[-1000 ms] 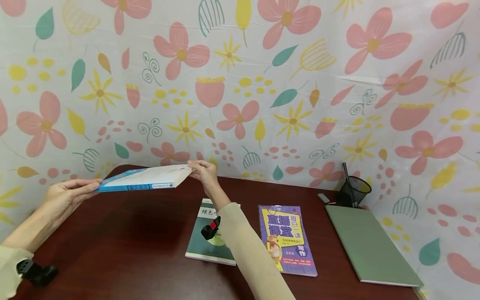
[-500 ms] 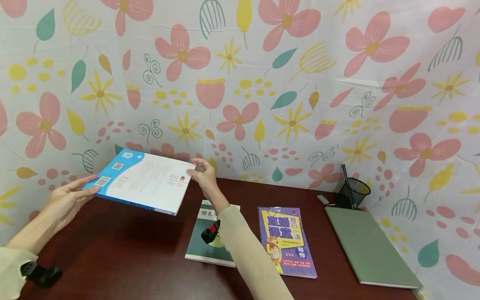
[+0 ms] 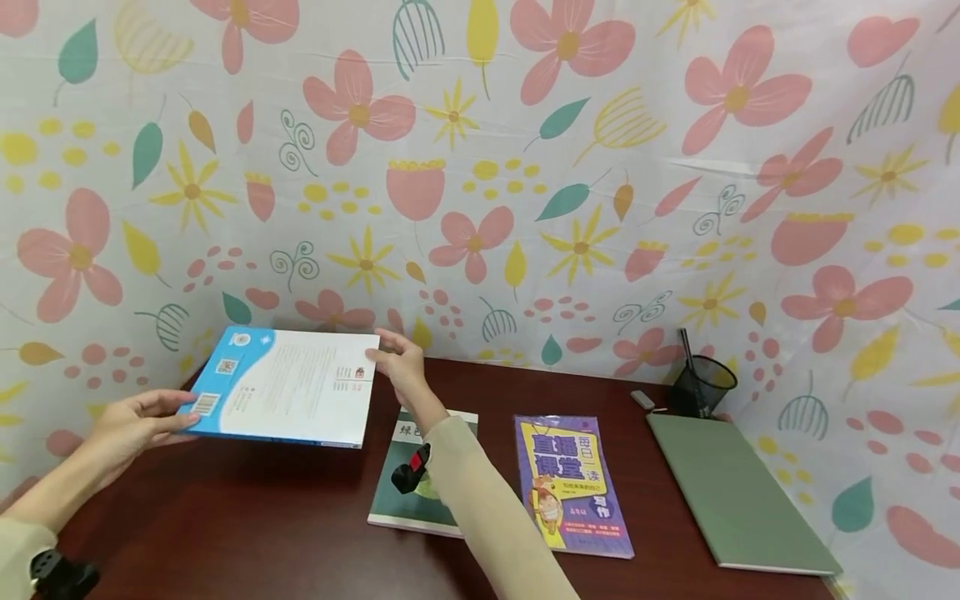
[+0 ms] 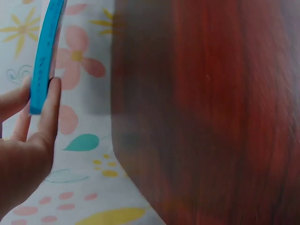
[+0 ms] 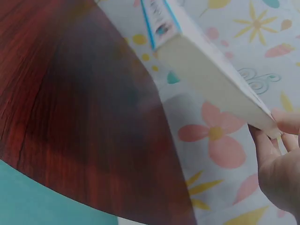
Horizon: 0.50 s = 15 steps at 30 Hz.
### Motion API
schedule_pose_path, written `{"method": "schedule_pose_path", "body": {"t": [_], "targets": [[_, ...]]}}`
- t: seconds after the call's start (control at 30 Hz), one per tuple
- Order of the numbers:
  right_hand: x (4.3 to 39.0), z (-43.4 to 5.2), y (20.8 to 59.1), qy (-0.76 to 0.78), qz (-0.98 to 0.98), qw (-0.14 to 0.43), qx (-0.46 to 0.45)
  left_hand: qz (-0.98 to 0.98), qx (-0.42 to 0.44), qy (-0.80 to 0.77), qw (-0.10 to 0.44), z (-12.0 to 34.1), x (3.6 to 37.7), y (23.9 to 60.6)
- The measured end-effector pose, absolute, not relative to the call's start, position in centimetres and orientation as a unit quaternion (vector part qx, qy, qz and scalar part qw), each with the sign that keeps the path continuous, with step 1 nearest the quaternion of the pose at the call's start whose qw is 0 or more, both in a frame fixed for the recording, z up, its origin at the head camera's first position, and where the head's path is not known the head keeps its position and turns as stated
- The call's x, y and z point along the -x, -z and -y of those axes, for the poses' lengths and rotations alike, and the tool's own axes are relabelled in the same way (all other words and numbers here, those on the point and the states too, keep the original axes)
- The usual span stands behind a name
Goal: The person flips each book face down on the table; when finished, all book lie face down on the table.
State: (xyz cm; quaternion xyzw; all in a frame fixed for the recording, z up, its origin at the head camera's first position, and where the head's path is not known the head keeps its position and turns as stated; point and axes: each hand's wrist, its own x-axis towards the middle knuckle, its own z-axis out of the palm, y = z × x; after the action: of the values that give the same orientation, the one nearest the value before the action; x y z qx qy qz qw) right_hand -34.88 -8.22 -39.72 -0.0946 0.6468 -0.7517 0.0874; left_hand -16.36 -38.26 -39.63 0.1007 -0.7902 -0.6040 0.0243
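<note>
surface of dark red wood point(image 3: 247, 517) lay under a thin blue-and-white paperback book point(image 3: 288, 387), held in the air above its far left part, back cover up, long axis running left to right. left hand point(image 3: 138, 421) pinched the barcode corner between thumb and straight fingers point(image 4: 49, 110); right hand point(image 3: 401, 367) held the opposite edge, fingers point(image 5: 286, 123) loosely curled on it.

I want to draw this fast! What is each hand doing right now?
Left hand: holds the blue and white book by its left edge, thumb and fingers pinching it.
Right hand: holds the same book's right corner in its fingertips.
</note>
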Motion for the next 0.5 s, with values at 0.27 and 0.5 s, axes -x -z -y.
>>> {"method": "schedule_pose_path", "body": {"t": [0.27,0.5], "targets": [[34.8,9.6,43.2,0.743,-0.653,0.12,0.079,0.83,-0.135,0.538,-0.052,38.6,15.4,42.4],[35.3,11.4,45.4,0.726,-0.681,0.079,0.056,0.853,-0.106,0.503,-0.089,38.4,15.5,43.6]]}}
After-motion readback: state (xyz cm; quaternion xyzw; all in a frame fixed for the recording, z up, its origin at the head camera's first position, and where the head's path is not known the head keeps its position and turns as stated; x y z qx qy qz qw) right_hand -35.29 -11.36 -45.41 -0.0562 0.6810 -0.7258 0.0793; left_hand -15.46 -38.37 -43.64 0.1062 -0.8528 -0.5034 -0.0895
